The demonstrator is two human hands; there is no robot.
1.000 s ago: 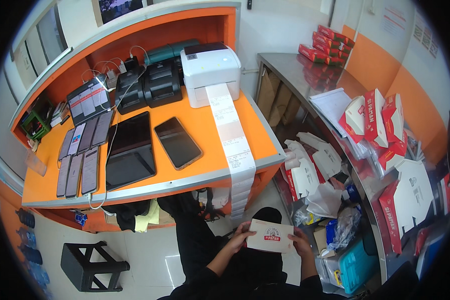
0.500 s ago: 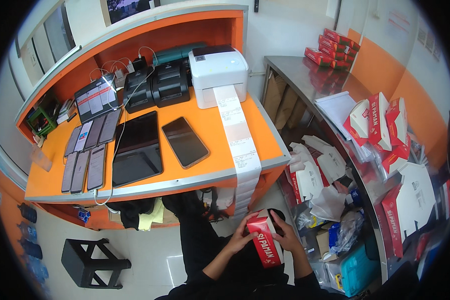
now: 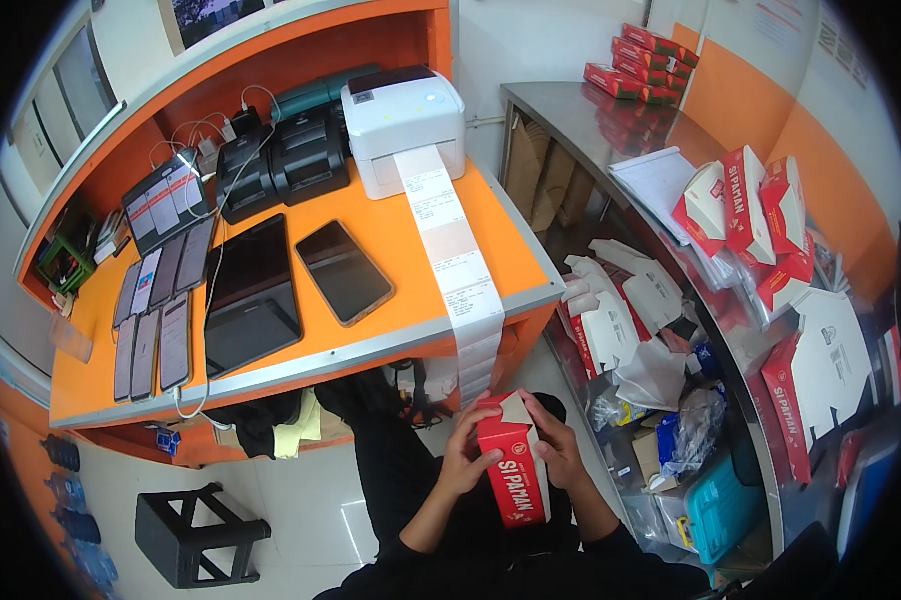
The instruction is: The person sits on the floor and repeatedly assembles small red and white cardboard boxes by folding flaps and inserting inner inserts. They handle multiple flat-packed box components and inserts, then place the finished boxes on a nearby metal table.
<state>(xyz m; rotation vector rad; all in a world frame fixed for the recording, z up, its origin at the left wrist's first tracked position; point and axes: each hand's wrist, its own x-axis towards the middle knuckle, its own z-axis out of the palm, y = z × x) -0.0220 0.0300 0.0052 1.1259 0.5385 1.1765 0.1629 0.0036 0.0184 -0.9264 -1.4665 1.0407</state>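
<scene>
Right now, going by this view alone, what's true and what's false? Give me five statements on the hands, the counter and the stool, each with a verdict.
1. The left hand and the right hand both hold one red-and-white box. True.
2. The black stool stands at the right of the picture. False: the black stool is at the lower left.
3. A paper strip runs from the white printer over the front edge of the orange counter. True.
4. The black tablet lies to the right of the single large phone. False: the black tablet lies to its left.
5. A stack of red boxes sits on the metal table. True.
</scene>
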